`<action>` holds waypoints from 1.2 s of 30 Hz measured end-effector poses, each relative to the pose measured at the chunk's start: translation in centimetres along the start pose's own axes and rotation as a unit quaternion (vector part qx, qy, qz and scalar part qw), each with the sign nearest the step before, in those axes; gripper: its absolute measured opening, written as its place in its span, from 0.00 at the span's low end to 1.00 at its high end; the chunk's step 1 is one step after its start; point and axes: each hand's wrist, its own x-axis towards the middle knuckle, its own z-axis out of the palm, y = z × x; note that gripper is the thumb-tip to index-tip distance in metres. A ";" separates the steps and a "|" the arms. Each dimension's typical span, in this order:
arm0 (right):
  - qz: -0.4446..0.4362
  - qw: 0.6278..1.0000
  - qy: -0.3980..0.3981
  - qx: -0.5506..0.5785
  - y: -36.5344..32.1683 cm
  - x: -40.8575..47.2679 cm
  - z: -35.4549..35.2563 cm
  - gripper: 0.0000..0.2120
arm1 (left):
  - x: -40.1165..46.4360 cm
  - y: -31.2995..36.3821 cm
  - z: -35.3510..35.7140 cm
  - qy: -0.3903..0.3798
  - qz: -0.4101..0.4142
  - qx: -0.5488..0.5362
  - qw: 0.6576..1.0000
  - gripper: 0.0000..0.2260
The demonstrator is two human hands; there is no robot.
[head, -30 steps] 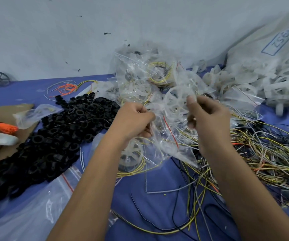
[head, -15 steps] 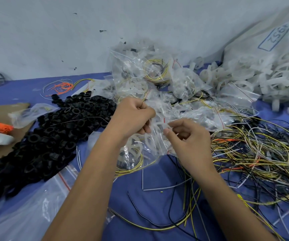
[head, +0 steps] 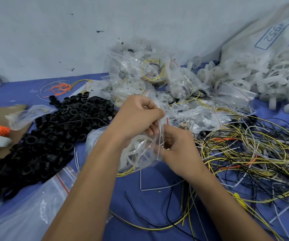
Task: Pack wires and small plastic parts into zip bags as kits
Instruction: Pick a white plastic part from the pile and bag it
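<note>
**Holding the zip bag at its mouth**

Pinching a clear zip bag (head: 141,153) with both grips: my left hand (head: 136,117) grasps its top edge, my right hand (head: 178,146) clasps its side. Inside the bag sits a white plastic wheel (head: 136,150). Right of the bag lies the wire tangle (head: 254,153); left, black rings (head: 53,133).

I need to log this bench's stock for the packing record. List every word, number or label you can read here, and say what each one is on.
"1952", in blue inside a blue box outline, tilted, on the large white sack at the right.
More blue marks beside that box on the same sack: cut off and too blurred to read.
Small bag at the left, on the cardboard: something pale inside, no print legible.
Nothing readable on the zip bag held by both hands.
</note>
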 end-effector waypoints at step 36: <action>0.104 0.984 0.076 -0.121 0.0 0.3 -1.2 0.09 | 1.5 -3.0 -1.7 0.158 0.056 0.140 0.976 0.10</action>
